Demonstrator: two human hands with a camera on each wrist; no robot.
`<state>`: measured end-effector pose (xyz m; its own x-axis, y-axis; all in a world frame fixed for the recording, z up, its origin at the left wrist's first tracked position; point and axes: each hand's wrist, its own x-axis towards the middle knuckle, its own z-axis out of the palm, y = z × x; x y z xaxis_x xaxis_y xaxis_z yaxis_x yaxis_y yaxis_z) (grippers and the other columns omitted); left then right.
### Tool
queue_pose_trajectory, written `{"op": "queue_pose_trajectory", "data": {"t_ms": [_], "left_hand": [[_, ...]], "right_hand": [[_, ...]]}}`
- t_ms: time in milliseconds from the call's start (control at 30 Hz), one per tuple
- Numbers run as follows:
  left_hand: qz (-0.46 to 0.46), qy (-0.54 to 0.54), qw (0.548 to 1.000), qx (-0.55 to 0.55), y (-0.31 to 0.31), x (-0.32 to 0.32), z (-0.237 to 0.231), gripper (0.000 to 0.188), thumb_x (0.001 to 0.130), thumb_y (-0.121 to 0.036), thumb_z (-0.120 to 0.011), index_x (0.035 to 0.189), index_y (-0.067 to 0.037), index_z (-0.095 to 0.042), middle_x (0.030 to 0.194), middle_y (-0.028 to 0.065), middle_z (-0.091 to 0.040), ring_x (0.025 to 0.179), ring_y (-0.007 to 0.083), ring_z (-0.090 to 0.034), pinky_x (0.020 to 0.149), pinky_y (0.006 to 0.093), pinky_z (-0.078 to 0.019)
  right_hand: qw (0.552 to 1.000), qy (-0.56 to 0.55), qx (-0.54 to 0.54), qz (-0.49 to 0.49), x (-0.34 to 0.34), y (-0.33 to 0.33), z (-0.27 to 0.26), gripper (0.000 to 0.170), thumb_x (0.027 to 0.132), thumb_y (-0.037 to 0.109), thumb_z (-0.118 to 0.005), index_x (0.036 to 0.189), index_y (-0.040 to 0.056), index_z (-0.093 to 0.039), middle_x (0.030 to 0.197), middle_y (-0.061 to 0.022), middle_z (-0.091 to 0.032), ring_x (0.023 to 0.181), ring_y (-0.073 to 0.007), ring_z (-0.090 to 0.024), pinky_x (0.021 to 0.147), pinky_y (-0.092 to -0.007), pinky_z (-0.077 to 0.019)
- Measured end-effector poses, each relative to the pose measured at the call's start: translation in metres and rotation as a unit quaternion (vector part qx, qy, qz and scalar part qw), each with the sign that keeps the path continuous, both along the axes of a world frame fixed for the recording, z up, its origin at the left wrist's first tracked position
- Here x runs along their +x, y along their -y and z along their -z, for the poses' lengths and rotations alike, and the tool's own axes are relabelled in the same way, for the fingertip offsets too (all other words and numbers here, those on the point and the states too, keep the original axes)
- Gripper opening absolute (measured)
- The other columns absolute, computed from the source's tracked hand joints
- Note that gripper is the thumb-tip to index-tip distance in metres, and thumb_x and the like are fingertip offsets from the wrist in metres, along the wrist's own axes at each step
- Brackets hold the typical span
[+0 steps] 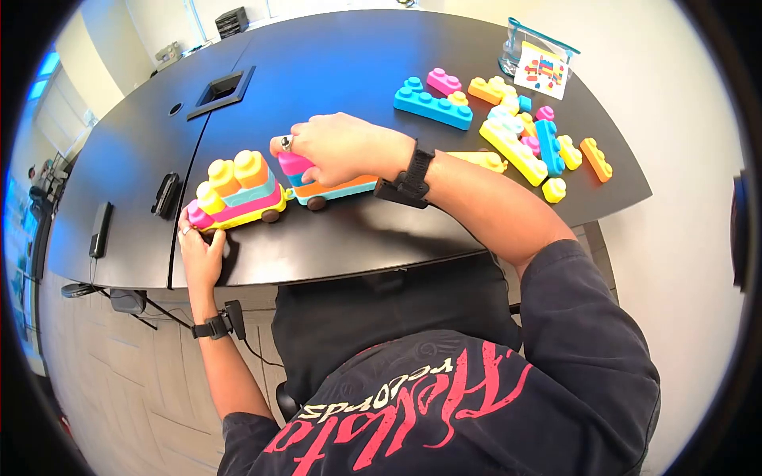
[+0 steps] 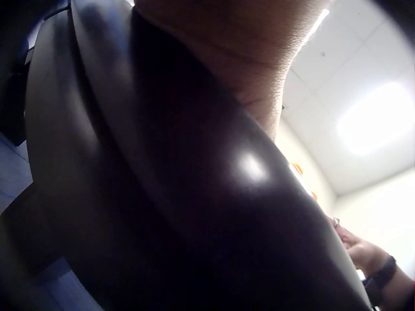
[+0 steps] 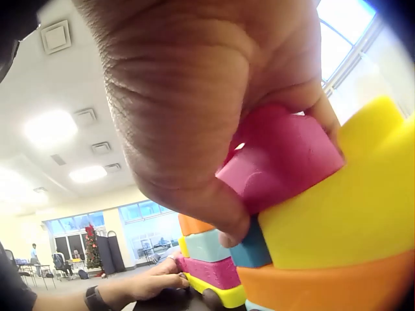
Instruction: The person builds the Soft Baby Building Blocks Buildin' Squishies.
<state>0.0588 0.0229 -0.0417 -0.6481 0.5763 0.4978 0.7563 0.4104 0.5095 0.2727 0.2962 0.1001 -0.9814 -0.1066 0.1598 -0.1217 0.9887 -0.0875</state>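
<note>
Two block wagons stand in line on the table. My left hand holds the front end of the yellow-based wagon, beside its small pink block. That wagon carries pink, light blue, yellow and orange blocks. Over the second wagon, my right hand pinches a pink block between thumb and fingers. This block rests above a dark blue block, next to a large yellow block, with an orange block below. In the left wrist view the table edge hides the left fingers.
Loose blocks lie at the right, among them a long blue one and a long yellow one. Behind them stands a clear bag with a picture card. A black case and a table socket are at the left.
</note>
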Motion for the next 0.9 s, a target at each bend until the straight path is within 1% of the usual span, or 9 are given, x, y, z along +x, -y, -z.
{"op": "queue_pose_trajectory", "data": {"t_ms": [100, 167, 233, 333, 367, 500, 567, 767, 900], "left_hand": [[0.002, 0.045, 0.999, -0.011, 0.000, 0.007, -0.009, 0.068, 0.083, -0.017, -0.068, 0.142, 0.004, -0.041, 0.138, 0.0226, -0.051, 0.126, 0.0391, -0.049, 0.108, 0.0444, -0.0395], [-0.008, 0.018, 1.000, -0.022, 0.000, 0.010, -0.009, 0.064, 0.083, -0.018, -0.068, 0.139, 0.004, -0.044, 0.137, 0.0209, -0.052, 0.123, 0.0384, -0.050, 0.106, 0.0442, -0.0406], [-0.014, 0.013, 0.999, -0.032, 0.001, 0.014, -0.011, 0.060, 0.084, -0.017, -0.067, 0.136, 0.003, -0.047, 0.132, 0.0196, -0.055, 0.118, 0.0380, -0.050, 0.103, 0.0444, -0.0418], [-0.014, -0.004, 0.999, -0.038, 0.001, 0.014, -0.011, 0.059, 0.083, -0.016, -0.067, 0.135, 0.002, -0.047, 0.126, 0.0196, -0.057, 0.115, 0.0379, -0.050, 0.101, 0.0447, -0.0423], [-0.010, -0.010, 0.999, -0.042, 0.001, 0.012, -0.010, 0.059, 0.083, -0.015, -0.067, 0.135, 0.002, -0.047, 0.125, 0.0197, -0.057, 0.115, 0.0380, -0.050, 0.101, 0.0448, -0.0423], [-0.012, 0.021, 0.999, -0.031, 0.000, 0.021, -0.018, 0.062, 0.083, -0.015, -0.067, 0.138, 0.003, -0.044, 0.126, 0.0217, -0.056, 0.118, 0.0391, -0.050, 0.103, 0.0454, -0.0418], [-0.013, 0.019, 0.999, -0.027, 0.001, 0.016, -0.014, 0.062, 0.084, -0.016, -0.066, 0.138, 0.003, -0.044, 0.127, 0.0230, -0.055, 0.118, 0.0399, -0.050, 0.103, 0.0455, -0.0415], [-0.015, 0.005, 1.000, -0.026, -0.001, 0.019, -0.015, 0.061, 0.082, -0.014, -0.062, 0.137, 0.003, -0.044, 0.124, 0.0225, -0.056, 0.116, 0.0407, -0.050, 0.103, 0.0474, -0.0410], [-0.017, 0.001, 1.000, -0.024, 0.000, 0.019, -0.013, 0.055, 0.083, -0.014, -0.061, 0.133, 0.003, -0.045, 0.124, 0.0221, -0.056, 0.117, 0.0405, -0.049, 0.103, 0.0471, -0.0407]], "right_hand": [[1.000, -0.022, 0.017, -0.001, 0.006, -0.003, -0.005, 0.061, 0.087, 0.037, -0.073, 0.139, 0.0126, -0.052, 0.112, -0.0185, -0.067, 0.105, -0.0338, -0.067, 0.087, -0.0445, -0.0550], [0.988, -0.020, -0.147, 0.036, 0.013, -0.016, -0.026, 0.068, 0.090, 0.051, -0.068, 0.143, 0.0129, -0.049, 0.123, -0.0210, -0.065, 0.114, -0.0347, -0.063, 0.095, -0.0431, -0.0518], [0.968, -0.058, -0.204, 0.136, 0.016, -0.058, -0.050, 0.071, 0.092, 0.060, -0.061, 0.141, 0.0099, -0.052, 0.130, -0.0225, -0.062, 0.122, -0.0346, -0.060, 0.103, -0.0410, -0.0478], [0.942, -0.098, -0.047, 0.318, 0.014, -0.164, -0.048, 0.062, 0.095, 0.054, -0.058, 0.135, 0.0073, -0.056, 0.136, -0.0156, -0.061, 0.125, -0.0322, -0.059, 0.102, -0.0438, -0.0486], [0.940, -0.120, -0.004, 0.319, 0.015, -0.216, -0.027, 0.052, 0.097, 0.047, -0.060, 0.127, 0.0048, -0.058, 0.121, -0.0208, -0.067, 0.111, -0.0363, -0.064, 0.092, -0.0462, -0.0522], [0.870, 0.142, 0.084, 0.464, 0.034, -0.303, 0.017, 0.064, 0.089, 0.041, -0.069, 0.142, 0.0108, -0.051, 0.135, -0.0170, -0.063, 0.124, -0.0365, -0.059, 0.102, -0.0471, -0.0492], [0.878, 0.147, 0.029, 0.454, 0.038, -0.321, 0.037, 0.068, 0.083, 0.033, -0.076, 0.144, 0.0174, -0.050, 0.140, -0.0157, -0.060, 0.130, -0.0365, -0.056, 0.104, -0.0535, -0.0475], [0.887, 0.128, 0.013, 0.444, 0.033, -0.329, 0.041, 0.061, 0.084, 0.019, -0.075, 0.139, 0.0172, -0.050, 0.131, -0.0164, -0.064, 0.121, -0.0386, -0.061, 0.097, -0.0505, -0.0512], [0.972, -0.050, -0.084, 0.212, 0.042, -0.237, -0.029, 0.055, 0.089, 0.016, -0.071, 0.139, 0.0126, -0.047, 0.117, -0.0209, -0.065, 0.102, -0.0386, -0.066, 0.088, -0.0460, -0.0517]]}}
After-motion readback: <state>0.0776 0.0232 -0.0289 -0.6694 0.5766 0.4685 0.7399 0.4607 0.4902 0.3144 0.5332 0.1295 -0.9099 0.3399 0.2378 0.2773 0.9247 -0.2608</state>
